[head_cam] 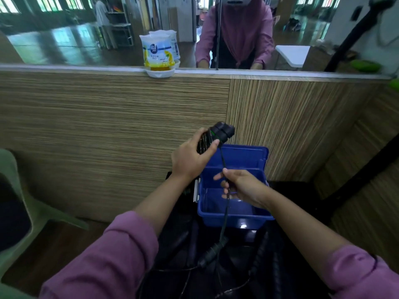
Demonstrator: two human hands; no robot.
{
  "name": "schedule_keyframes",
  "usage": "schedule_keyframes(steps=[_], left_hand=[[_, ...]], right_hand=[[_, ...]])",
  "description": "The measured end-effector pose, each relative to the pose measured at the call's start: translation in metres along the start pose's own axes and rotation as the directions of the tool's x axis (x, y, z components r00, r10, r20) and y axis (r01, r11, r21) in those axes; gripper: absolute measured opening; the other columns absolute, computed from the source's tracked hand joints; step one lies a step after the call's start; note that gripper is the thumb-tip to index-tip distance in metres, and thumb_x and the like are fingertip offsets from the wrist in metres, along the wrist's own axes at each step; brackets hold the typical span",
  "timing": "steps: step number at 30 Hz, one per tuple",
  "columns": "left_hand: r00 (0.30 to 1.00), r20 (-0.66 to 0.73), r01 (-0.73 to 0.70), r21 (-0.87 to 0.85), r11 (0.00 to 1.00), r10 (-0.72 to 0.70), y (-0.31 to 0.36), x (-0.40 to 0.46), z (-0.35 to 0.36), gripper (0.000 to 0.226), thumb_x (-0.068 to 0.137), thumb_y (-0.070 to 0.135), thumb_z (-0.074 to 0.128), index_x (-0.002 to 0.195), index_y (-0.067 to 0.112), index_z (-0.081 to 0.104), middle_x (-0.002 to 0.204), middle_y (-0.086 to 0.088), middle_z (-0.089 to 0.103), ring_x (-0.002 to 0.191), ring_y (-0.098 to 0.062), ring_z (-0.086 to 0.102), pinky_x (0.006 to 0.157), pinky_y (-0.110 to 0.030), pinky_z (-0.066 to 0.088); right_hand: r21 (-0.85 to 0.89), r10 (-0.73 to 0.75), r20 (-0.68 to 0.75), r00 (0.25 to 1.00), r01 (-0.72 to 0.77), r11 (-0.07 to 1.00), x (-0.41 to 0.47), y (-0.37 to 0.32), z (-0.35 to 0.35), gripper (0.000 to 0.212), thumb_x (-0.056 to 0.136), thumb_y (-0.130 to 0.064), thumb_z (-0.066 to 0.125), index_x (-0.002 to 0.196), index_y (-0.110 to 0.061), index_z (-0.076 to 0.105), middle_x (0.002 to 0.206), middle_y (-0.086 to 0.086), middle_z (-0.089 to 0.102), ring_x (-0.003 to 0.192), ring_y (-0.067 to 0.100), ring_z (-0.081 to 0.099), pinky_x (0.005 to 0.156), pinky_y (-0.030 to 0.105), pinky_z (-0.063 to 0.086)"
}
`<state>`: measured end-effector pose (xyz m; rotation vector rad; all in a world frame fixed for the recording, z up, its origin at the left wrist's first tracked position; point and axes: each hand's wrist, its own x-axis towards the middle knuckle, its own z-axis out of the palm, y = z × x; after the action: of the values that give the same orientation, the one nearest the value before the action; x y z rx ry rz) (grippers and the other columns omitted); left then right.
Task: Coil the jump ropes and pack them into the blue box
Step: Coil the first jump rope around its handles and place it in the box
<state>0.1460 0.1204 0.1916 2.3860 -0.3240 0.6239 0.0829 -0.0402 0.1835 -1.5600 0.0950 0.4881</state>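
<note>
Ribbed black handles (pixel 217 134) (thin cord (pixel 225 203))

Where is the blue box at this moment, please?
In the head view, the blue box sits open just right of centre, low against the wood-grain wall, under the right hand pinching the rope.

Head-worn camera looks forward and down, close over the blue box (pixel 234 212).

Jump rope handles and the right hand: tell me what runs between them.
In the head view, a taut stretch of black cord runs from the handles, gripped by the left hand, to the right hand, above the blue box.
</note>
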Motion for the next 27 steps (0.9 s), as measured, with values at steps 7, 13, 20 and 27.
schedule_keyframes(steps=[7,13,20,27], left_hand=[[0.961,0.003,0.273,0.114,0.955,-0.275,-0.005,0.015,0.005,0.053,0.094,0.063,0.034,0.137,0.033,0.040,0.093,-0.006,0.069,0.089,-0.028,0.065,0.069,-0.031,0.034],[0.936,0.095,0.289,0.344,0.894,-0.339,-0.023,0.014,0.017,0.050,0.095,0.061,0.029,0.139,0.039,0.039,0.092,-0.010,0.067,0.089,-0.030,0.063,0.071,-0.031,0.033],[0.961,0.274,-0.113,0.510,0.853,-0.037,-0.021,0.000,0.017,0.054,0.095,0.063,0.024,0.145,0.042,0.030,0.107,-0.011,0.064,0.095,-0.031,0.063,0.066,-0.032,0.035],[0.820,0.366,-0.532,0.198,0.824,0.441,-0.033,-0.009,0.014,0.059,0.091,0.064,0.021,0.139,0.040,0.045,0.073,-0.004,0.060,0.059,-0.022,0.058,0.050,-0.025,0.033]], right_hand=[[-0.081,0.029,-0.038,0.999,-0.032,0.996,-0.008,0.016,0.023,0.022,0.103,-0.021,0.037,0.087,-0.008,0.044,0.071,0.005,0.055,0.078,0.030,0.068,0.076,0.042,0.057],[-0.686,-0.242,-0.135,0.961,0.085,0.723,-0.014,-0.001,0.026,0.026,0.101,-0.021,0.041,0.104,-0.004,0.060,0.070,0.000,0.054,0.061,0.011,0.047,0.055,0.021,0.035],[-0.911,-0.497,-0.131,0.858,0.093,0.401,-0.021,-0.040,-0.007,0.022,0.098,-0.027,0.043,0.092,-0.014,0.060,0.084,0.004,0.062,0.081,0.025,0.058,0.073,0.041,0.050],[-0.942,-0.494,0.054,0.868,0.208,0.263,-0.005,-0.062,-0.050,0.021,0.099,-0.018,0.044,0.082,-0.010,0.054,0.085,0.005,0.052,0.082,0.026,0.052,0.080,0.043,0.045]])
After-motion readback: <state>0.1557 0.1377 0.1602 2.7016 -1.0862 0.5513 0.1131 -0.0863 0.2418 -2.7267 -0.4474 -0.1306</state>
